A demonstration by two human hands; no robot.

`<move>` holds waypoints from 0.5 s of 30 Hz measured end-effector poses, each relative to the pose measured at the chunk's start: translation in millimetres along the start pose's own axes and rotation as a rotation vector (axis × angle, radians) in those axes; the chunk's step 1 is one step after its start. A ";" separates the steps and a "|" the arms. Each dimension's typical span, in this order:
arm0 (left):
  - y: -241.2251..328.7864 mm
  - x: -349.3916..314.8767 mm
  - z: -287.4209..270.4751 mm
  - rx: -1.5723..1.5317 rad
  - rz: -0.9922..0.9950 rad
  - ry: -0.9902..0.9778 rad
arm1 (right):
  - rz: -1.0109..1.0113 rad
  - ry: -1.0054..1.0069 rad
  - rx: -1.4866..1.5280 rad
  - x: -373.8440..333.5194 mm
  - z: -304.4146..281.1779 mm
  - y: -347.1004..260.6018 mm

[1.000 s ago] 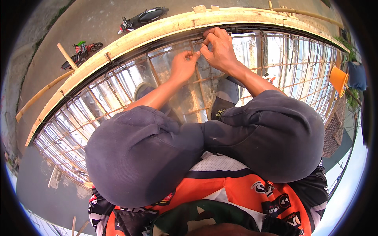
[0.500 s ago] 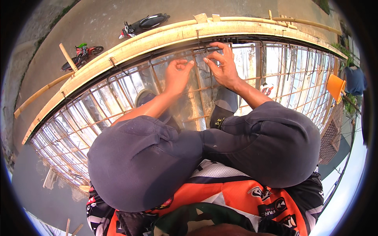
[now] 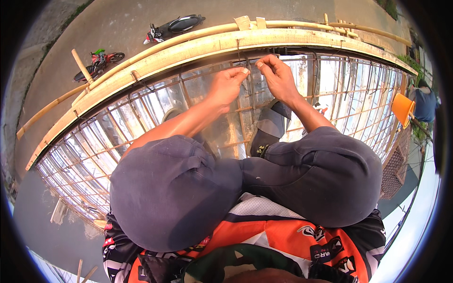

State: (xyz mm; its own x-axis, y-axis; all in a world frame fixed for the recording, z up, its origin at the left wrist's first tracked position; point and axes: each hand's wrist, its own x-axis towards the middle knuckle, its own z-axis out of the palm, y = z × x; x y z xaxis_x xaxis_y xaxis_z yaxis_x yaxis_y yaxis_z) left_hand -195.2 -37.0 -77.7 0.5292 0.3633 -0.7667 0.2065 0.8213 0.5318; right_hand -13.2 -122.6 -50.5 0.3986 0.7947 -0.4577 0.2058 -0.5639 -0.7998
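I squat over a grid of thin reinforcing bars (image 3: 245,109) that lies above shiny corrugated metal sheets (image 3: 160,100). My left hand (image 3: 227,86) is closed, thumb and forefinger pinched together beside a bar crossing near the wooden edge board. Just to its right, my right hand (image 3: 280,80) is closed too, its fingertips pinched close to the same crossing. Whatever lies between the fingers of either hand is too thin or hidden to make out. Past the hands, a dark bent bar (image 3: 239,45) reaches up to the edge board (image 3: 207,48).
Bamboo poles (image 3: 292,23) run outside the edge board. Two motorcycles (image 3: 186,22) stand on the ground far below. On the right is an orange bucket (image 3: 402,109) next to a person in blue (image 3: 424,104). A small red object (image 3: 323,110) lies by my right forearm.
My left hand has moved right and slightly up, closer to the right hand. The right hand has shifted a little right, and its spread fingers have drawn together.
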 end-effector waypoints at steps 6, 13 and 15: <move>-12.1 1.1 6.0 -0.072 0.016 0.048 | 0.005 -0.277 -0.572 38.6 1.9 -60.6; -5.4 9.1 10.8 0.078 0.145 0.095 | -0.032 -0.024 -0.555 37.6 19.4 -44.8; 1.5 9.3 16.3 0.176 0.209 0.083 | 0.009 0.120 -0.343 25.9 14.9 -37.5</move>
State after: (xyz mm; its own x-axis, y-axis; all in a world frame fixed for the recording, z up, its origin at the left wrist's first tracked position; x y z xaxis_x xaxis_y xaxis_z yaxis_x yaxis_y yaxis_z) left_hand -176.5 -39.5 -78.1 0.5078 0.5576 -0.6567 0.2435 0.6383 0.7303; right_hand -24.0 -77.5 -38.2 0.4996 0.7688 -0.3990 0.4813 -0.6294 -0.6101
